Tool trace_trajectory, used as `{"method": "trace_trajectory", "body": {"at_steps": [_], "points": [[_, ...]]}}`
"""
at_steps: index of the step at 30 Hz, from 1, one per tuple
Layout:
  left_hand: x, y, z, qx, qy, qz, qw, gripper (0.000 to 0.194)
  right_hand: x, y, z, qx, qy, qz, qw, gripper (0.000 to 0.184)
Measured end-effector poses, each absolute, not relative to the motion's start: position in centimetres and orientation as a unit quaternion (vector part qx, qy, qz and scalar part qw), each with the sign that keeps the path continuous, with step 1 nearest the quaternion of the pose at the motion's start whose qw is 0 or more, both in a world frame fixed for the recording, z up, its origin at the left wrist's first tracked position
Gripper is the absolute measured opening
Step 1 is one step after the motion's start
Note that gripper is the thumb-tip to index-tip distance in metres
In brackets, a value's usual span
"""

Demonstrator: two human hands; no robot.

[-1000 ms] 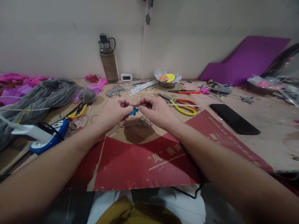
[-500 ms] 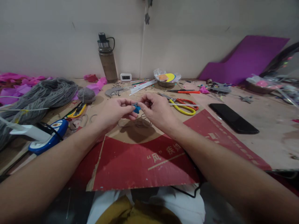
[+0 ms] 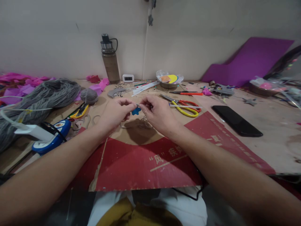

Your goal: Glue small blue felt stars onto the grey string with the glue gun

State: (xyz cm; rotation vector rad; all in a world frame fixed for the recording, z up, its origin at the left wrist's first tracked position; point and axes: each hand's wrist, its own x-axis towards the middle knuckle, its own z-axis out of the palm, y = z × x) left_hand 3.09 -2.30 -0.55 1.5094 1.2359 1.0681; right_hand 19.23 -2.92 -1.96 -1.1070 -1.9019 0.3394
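Observation:
A small blue star-shaped piece (image 3: 136, 110) hangs between my two hands above the cardboard, its lobed outline facing me. My left hand (image 3: 118, 111) is closed, with thumb and forefinger pinched at the upper edge of the piece. Against it, my right hand (image 3: 156, 111) pinches at the top, where a small dark grey bit shows; what exactly those fingertips grip is hidden. Loose grey cord (image 3: 143, 123) lies curled on the cardboard below. Beside my right hand runs a slim white rod (image 3: 187, 106) over the scissors; I cannot tell whether the hand holds it.
Yellow-and-red-handled scissors (image 3: 184, 108) and a black phone (image 3: 236, 121) lie to the right. Grey yarn (image 3: 51, 97), a yellow cutter (image 3: 81, 110) and a blue power strip (image 3: 53, 138) crowd the left. A bottle (image 3: 110, 64) and a small clock (image 3: 128, 78) stand behind.
The blue piece has turned and lowered slightly, so its star outline now shows. My left fingers have drawn back from behind it. The whole view has shifted slightly.

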Motion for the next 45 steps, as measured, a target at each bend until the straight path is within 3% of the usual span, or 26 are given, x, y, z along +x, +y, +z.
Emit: {"method": "trace_trajectory", "body": {"at_steps": [15, 30, 39, 45], "points": [[3.4, -1.9, -1.3, 0.575, 0.463, 0.467, 0.486, 0.010, 18.8, -3.0, -2.3, -0.457, -0.738, 0.162, 0.469, 0.011], [3.7, -2.0, -1.4, 0.540, 0.416, 0.489, 0.544, 0.012, 18.3, -1.9, -2.9, -0.463, -0.591, 0.382, 0.539, 0.018], [3.7, -2.0, -1.6, 0.545, 0.404, 0.481, 0.555, 0.013, 18.3, -1.9, -2.5, -0.448, -0.469, 0.547, 0.530, 0.027], [3.6, -1.7, -1.8, 0.535, 0.397, 0.477, 0.573, 0.013, 18.2, -2.1, -2.1, -0.443, -0.465, 0.558, 0.525, 0.014]]}}
